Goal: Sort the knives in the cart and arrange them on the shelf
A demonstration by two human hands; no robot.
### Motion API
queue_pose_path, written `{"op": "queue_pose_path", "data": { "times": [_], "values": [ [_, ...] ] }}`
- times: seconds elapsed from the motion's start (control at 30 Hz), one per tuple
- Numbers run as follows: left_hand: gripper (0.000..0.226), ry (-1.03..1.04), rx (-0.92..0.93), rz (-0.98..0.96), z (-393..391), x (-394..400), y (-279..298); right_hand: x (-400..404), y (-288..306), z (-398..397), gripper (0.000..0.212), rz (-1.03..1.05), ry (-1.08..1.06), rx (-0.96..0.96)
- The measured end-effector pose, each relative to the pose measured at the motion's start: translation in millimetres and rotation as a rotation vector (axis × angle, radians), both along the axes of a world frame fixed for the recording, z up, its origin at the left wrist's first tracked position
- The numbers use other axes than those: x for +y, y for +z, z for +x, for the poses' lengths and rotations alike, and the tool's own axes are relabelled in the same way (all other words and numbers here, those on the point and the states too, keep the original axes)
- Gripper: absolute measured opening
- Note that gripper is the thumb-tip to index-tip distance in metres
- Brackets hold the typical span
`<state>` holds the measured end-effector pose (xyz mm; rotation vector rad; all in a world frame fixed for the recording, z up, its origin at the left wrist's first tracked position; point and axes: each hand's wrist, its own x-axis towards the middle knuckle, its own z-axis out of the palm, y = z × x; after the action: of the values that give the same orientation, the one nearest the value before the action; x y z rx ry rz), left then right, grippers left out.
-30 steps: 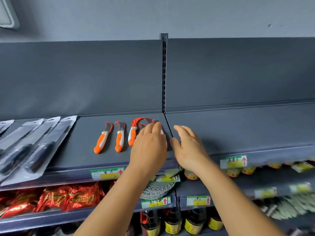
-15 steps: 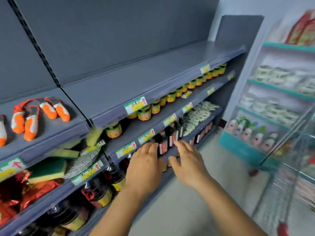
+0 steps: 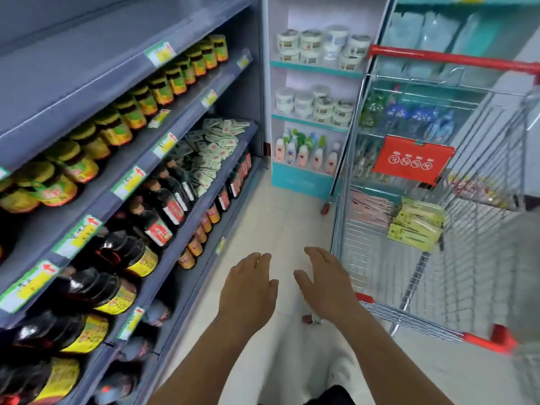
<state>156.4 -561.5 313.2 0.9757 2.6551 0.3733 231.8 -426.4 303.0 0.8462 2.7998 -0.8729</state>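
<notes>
**Inspector A:** Knives: none can be made out in this view. Packaged goods lie in the cart, but blur prevents telling what they are.

**Inspector B:** State of the hands?

**Inspector A:** Left hand is extended forward, palm down, fingers relaxed and slightly spread, holding nothing and touching nothing. Right hand is alongside it, apart by a narrow gap, fingers loosely extended with the thumb out, likewise carrying nothing. Both hang over the pale floor.

**Inspector B:** Nearest objects?

**Inspector A:** The right hand is near the cart's front corner, not touching it. The cart is wire mesh with a red handle and a red warning flap. Inside, yellow-green packets are stacked against the near wall, with pinkish flat packets beside them.

**Inspector B:** Left side?

**Inspector A:** A grey shelf unit runs along the aisle. Its top board in view is bare. Below stand yellow-labelled jars in a row, then dark bottles and small sachets, then further bottles on the lowest tiers. Price tags line the edges.

**Inspector B:** Ahead?

**Inspector A:** A white rack with teal shelves holds white tubs and, lower, pump bottles.
</notes>
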Motion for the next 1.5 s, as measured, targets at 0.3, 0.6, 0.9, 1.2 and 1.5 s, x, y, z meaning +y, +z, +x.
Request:
{"op": "queue_pose_path", "data": {
  "times": [0.3, 0.6, 0.9, 1.2, 1.5],
  "values": [
    [0.05, -0.138, -0.036, -0.074, 31, 157, -22, 140, -35, 45, 0.052, -0.068, -0.104, -0.077],
    [0.051, -0.272, -0.111, -0.087, 31, 268, -47, 240, -60, 64, 0.052, -0.13, -0.301, -0.098],
    [0.052, -0.32, -0.209, -0.084, -16, 353, -71, 304, -79, 30, 0.053, -0.144, -0.471, -0.095],
    [0.057, -0.314, -0.264, -0.106, -63, 423, -113, 363, -119, -25, 0.056, -0.166, -0.499, -0.114],
    [0.068, -0.069, -0.387, -0.202, -95, 483, -197, 447, -197, -76, 0.063, -0.196, -0.331, -0.179]
  ]
}}
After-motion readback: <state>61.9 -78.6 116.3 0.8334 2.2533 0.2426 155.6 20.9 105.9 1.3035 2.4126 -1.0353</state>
